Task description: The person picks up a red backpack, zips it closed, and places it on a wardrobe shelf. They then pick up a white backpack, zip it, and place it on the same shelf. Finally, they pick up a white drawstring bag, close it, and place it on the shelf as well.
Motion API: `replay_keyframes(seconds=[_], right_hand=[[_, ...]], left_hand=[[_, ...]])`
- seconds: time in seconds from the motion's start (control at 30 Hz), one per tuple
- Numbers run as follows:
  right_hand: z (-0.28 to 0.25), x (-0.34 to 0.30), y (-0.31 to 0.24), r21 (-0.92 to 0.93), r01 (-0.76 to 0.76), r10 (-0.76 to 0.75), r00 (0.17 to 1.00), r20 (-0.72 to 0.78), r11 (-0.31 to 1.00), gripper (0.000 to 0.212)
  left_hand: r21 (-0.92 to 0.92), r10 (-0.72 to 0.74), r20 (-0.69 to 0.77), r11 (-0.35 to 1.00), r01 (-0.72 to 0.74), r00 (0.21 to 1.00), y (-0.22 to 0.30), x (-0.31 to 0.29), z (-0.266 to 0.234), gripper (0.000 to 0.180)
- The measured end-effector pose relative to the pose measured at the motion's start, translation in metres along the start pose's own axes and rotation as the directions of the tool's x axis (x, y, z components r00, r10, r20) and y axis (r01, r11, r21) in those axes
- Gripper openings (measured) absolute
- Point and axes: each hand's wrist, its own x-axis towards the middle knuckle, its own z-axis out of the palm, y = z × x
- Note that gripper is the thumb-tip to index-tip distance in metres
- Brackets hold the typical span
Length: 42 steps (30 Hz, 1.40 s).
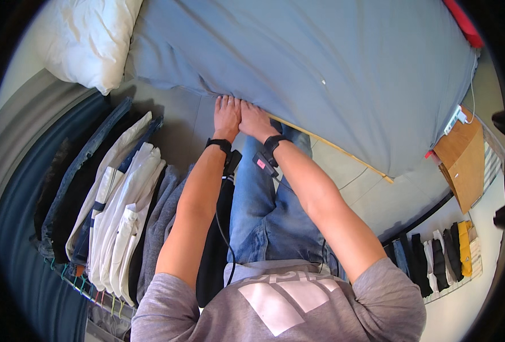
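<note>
A grey-blue bedsheet is stretched over the mattress ahead of me. At its near edge, my left hand and my right hand are side by side, touching each other. The fingers of both are bent closely against the sheet's edge and look closed on it. Some of the fingertips are hidden, more so on the right hand. Around each wrist is a black strap with a small dark device, and thin cables run from these toward my body.
A wooden strip shows under the mattress edge. To the left stand a rack of hanging clothes and a white pillow. At right are a white power strip, a brown board and a second clothes rack.
</note>
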Motion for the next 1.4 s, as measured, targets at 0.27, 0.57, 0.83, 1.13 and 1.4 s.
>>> replay_keyframes(seconds=[0.27, 0.57, 0.83, 1.13, 1.4], right_hand=[[0.009, -0.011, -0.026, -0.056, 0.003, -0.014, 0.981, -0.195, 0.998, 0.064], [0.029, 0.011, -0.091, -0.129, 0.149, -0.184, 0.93, -0.319, 0.98, 0.068], [0.054, 0.039, -0.123, -0.079, -0.073, 0.035, 0.912, -0.409, 0.994, 0.068], [0.053, 0.068, -0.127, -0.058, -0.237, 0.197, 0.902, -0.383, 0.97, 0.058], [0.054, 0.077, -0.141, -0.108, -0.254, 0.181, 0.875, -0.449, 0.961, 0.049]], left_hand=[[-0.328, -0.033, -0.076, 0.945, 0.006, 0.997, -0.056, -0.033, -0.037, 0.068], [-0.073, 0.11, 0.077, 0.992, -0.104, 0.991, -0.148, -0.006, -0.033, 0.06], [-0.016, 0.194, 0.143, 0.981, -0.194, 0.97, -0.177, 0.014, -0.043, 0.05], [-0.005, 0.154, 0.113, 0.988, -0.154, 0.982, -0.218, 0.029, -0.045, 0.054], [-0.081, 0.086, 0.132, 0.994, -0.075, 0.988, -0.258, 0.028, -0.051, 0.051]])
